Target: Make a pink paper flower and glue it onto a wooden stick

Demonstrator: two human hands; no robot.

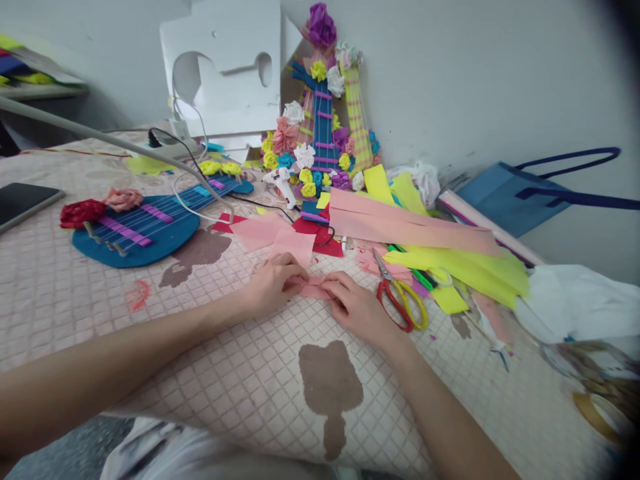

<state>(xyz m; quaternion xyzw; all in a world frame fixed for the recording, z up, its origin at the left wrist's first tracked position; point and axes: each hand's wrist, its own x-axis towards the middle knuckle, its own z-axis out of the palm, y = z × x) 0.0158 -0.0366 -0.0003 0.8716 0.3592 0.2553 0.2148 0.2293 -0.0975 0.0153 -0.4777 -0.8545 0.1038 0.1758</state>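
Observation:
A small strip of pink crepe paper lies between my two hands, low over the table. My left hand pinches its left end with thumb and fingers. At its right end the fingers of my right hand are closed on it too. Square pink sheets lie just beyond my left hand, partly over red paper. Scissors with red and yellow handles rest to the right of my right hand, blades pointing away. Pink scraps lie close to the blades.
At left lies a blue guitar shape with paper flowers, near a phone. A white glue gun and decorated guitars are at the back. Long pink strips, yellow paper and a blue bag fill the right.

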